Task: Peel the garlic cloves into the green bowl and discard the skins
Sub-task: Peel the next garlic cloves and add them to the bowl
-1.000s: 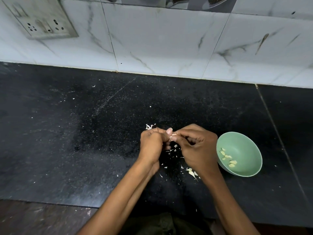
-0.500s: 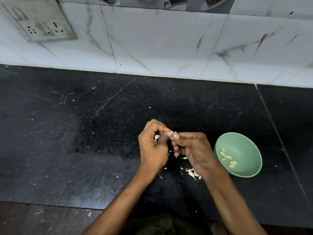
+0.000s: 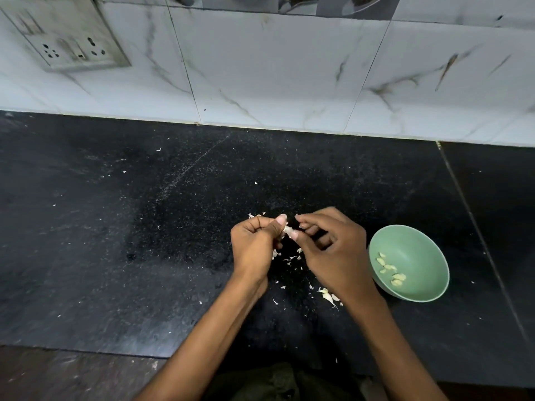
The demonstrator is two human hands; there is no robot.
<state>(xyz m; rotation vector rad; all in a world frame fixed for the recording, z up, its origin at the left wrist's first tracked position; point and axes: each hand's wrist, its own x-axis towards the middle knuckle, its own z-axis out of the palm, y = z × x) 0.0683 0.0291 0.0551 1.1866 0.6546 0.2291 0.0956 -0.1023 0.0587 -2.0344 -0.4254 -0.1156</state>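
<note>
Peeling one garlic clove [image 3: 287, 229], pinched between thumb and fingers of the left hand [image 3: 254, 246] above the counter [image 3: 115, 241], just left of the green bowl [image 3: 417, 250]; right hand [image 3: 333, 253] with fingers [image 3: 296, 234] curled, thumb tip nipping at the clove's skin; best done by lifting the papery edge with a nail and stripping lengthwise, holding firm but not crushing; peeled cloves [image 3: 390, 270] already lying in the bowl; loose skins [image 3: 328, 296] scattered below the hands, still to discard; wall socket [image 3: 72, 50] behind; no brand, label or legible writing anywhere.
</note>
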